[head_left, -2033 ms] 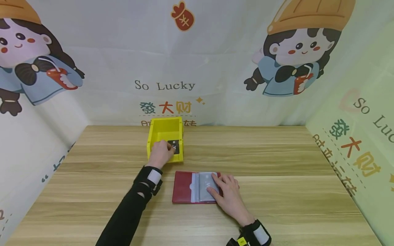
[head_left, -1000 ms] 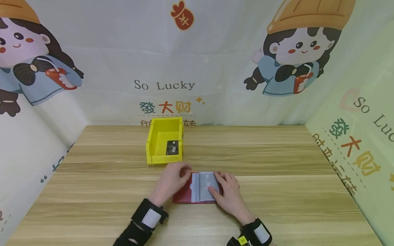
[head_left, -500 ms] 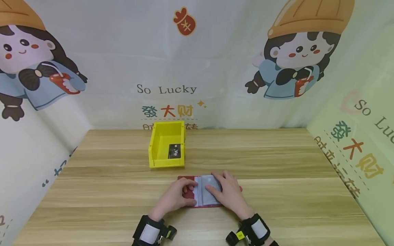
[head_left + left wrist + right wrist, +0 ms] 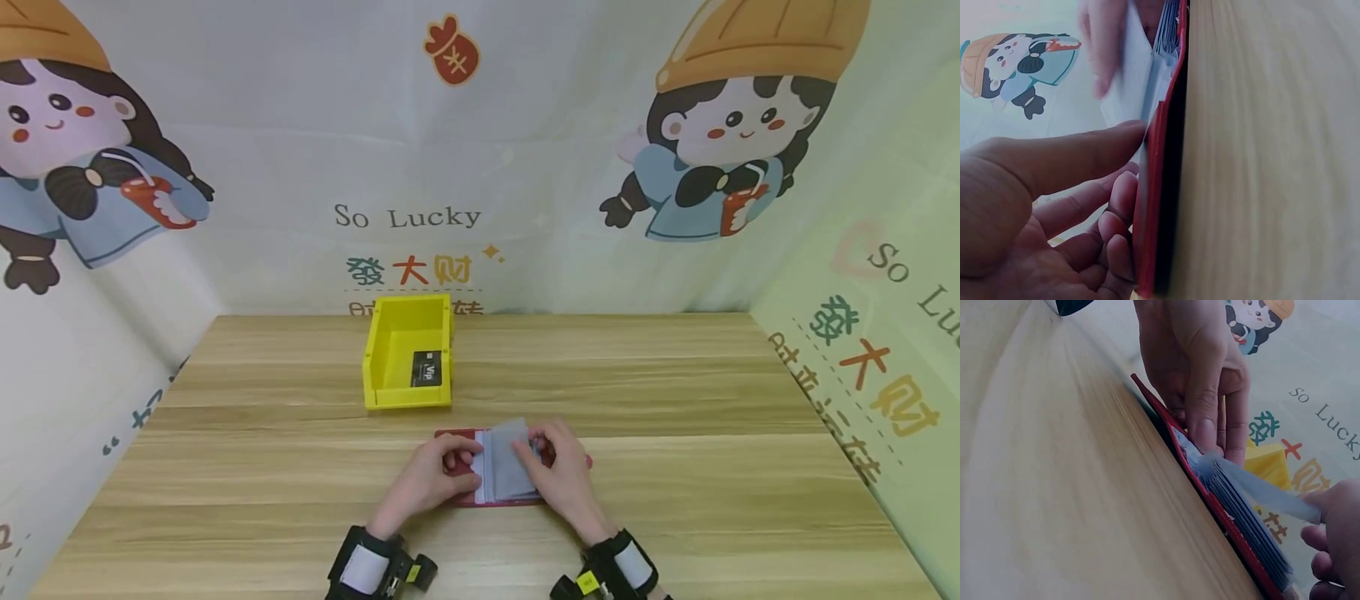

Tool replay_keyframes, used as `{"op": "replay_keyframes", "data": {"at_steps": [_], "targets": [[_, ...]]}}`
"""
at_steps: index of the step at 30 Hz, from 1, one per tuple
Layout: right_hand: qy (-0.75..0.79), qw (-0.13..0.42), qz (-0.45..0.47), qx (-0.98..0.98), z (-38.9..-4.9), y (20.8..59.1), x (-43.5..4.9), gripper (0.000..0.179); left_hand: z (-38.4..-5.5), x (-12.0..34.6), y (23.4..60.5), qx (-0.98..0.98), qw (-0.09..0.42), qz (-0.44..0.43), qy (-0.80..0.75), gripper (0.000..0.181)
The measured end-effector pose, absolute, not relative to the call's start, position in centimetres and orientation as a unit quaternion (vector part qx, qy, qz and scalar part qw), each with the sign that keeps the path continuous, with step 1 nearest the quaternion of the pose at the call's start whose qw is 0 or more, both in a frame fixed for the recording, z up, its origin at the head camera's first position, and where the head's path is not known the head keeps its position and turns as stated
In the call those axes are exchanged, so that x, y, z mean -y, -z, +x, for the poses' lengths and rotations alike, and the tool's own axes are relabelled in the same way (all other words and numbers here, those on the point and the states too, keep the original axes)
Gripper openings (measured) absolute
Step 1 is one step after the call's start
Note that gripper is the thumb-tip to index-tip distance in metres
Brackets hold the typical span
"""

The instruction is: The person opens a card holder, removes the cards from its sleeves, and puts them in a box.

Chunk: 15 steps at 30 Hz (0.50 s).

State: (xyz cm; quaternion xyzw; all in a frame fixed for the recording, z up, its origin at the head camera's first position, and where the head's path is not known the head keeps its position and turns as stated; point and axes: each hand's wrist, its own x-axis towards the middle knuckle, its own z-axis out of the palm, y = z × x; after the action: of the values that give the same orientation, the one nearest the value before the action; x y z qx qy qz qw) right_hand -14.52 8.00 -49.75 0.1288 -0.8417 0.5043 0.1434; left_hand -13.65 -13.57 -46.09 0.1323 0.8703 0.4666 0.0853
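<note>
An open red card holder (image 4: 483, 471) with clear plastic sleeves lies on the wooden table in front of the person. My right hand (image 4: 564, 477) pinches the outer edge of a clear sleeve page (image 4: 506, 462) between thumb and fingers. That page stands lifted off the other sleeves, its free edge raised in the right wrist view. On the left, my left hand (image 4: 426, 477) rests on the holder's inner side. Its thumb (image 4: 1104, 150) presses beside the spine, and its other fingers touch the red cover (image 4: 1155, 206).
Behind the holder stands a yellow bin (image 4: 408, 397) with a black card (image 4: 427, 368) marked "Vip" inside. Wooden table top (image 4: 660, 383) extends to both sides. A printed backdrop (image 4: 540, 167) closes off the back and sides.
My left hand has come from the black card in the bin to the holder's left side. The right hand has gone from resting on the sleeves to lifting one page.
</note>
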Motion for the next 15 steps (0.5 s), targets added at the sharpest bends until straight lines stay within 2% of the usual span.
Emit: {"op": "replay_keyframes", "data": {"at_steps": [2,9,15], "targets": [[-0.516,0.156,0.129,0.832,-14.2,49.82,-8.04,0.009,-13.62,13.46,46.05,-0.873,0.082,0.125,-0.464,0.028],[-0.531,0.211,0.185,0.799,-13.61,49.81,-8.13,0.018,-13.82,13.21,46.22,-0.884,0.08,0.092,-0.452,0.018],[-0.539,0.192,0.238,0.785,-13.49,49.74,-8.05,0.022,-13.83,13.42,46.32,-0.877,0.076,0.082,-0.467,0.017]]}}
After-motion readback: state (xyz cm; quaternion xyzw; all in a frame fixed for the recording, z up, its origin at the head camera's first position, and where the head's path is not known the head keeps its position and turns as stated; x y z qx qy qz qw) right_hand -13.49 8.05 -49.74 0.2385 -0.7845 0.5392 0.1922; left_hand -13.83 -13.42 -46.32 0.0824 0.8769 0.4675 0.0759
